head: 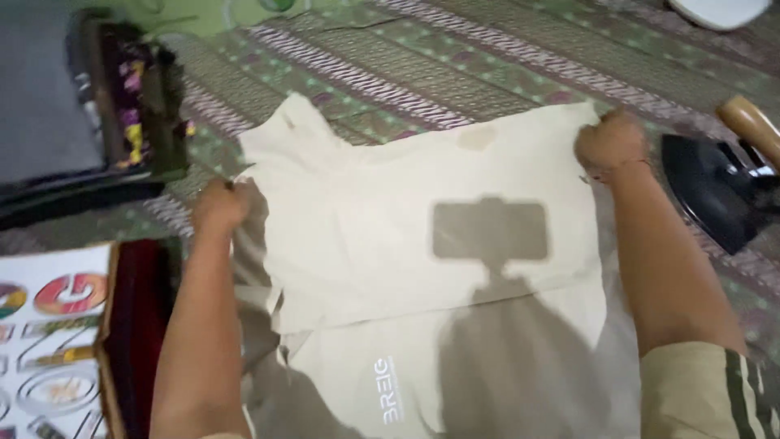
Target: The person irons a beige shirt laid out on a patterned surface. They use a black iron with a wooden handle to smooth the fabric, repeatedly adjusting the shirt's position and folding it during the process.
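Observation:
A cream shirt [382,211] lies spread on a patterned green and purple mat [422,73], with small white printing near its lower part. My left hand [218,206] is closed on the shirt's left edge. At the far right corner of the cloth, my right hand [609,140] pinches the fabric. The upper half of the shirt looks folded over the lower half. A shadow of a head-mounted device falls across the middle of the cloth.
A black clothes iron [715,191] with a wooden handle rests on the mat at the right. A stack of dark folded cloth [138,106] sits at the upper left. A dark red item [134,325] and a colourful printed sheet [49,341] lie at the lower left.

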